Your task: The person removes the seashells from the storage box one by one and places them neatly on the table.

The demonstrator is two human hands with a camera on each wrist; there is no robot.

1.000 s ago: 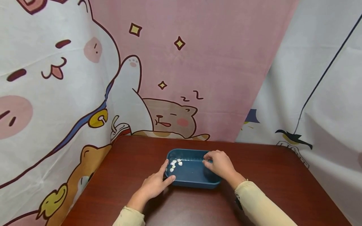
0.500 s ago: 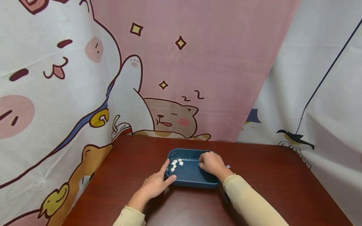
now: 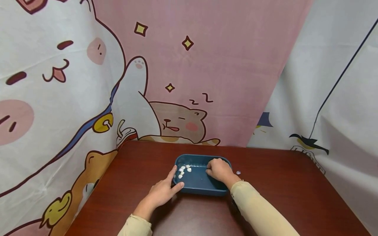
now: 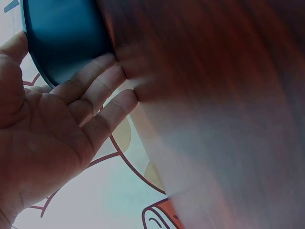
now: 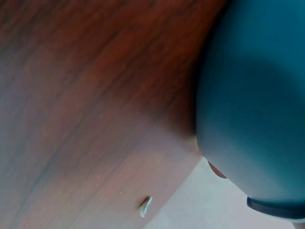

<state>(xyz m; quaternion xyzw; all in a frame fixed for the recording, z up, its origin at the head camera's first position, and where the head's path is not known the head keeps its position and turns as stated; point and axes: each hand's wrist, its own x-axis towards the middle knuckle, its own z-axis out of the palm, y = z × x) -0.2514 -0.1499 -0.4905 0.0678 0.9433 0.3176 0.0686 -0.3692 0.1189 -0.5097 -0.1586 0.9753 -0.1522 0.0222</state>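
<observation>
A dark blue rectangular tray (image 3: 200, 191) sits on the table. At its left end lie several small white shell-like pieces (image 3: 189, 169). My left hand (image 3: 160, 193) rests against the tray's left front corner, thumb and fingers spread; the left wrist view has its fingers nearly straight along the tray's outer wall (image 4: 66, 38). Over the right side of the tray, my right hand (image 3: 219, 168) reaches down inside with bent fingers. Its fingertips are hidden, so whatever they may hold does not show. The right wrist view has only the tray's outside (image 5: 252, 105).
A single small pale piece (image 3: 238, 172) lies on the table just right of the tray; the right wrist view catches this piece (image 5: 146, 206) near the table edge. A brown wooden table (image 3: 280, 193) surrounds the tray. Printed cloth (image 3: 230, 75) hangs behind and at both sides.
My right hand has shifted left and lower into the tray, its fingers more bent. The small piece on the table at right has come into view. My left hand stays put.
</observation>
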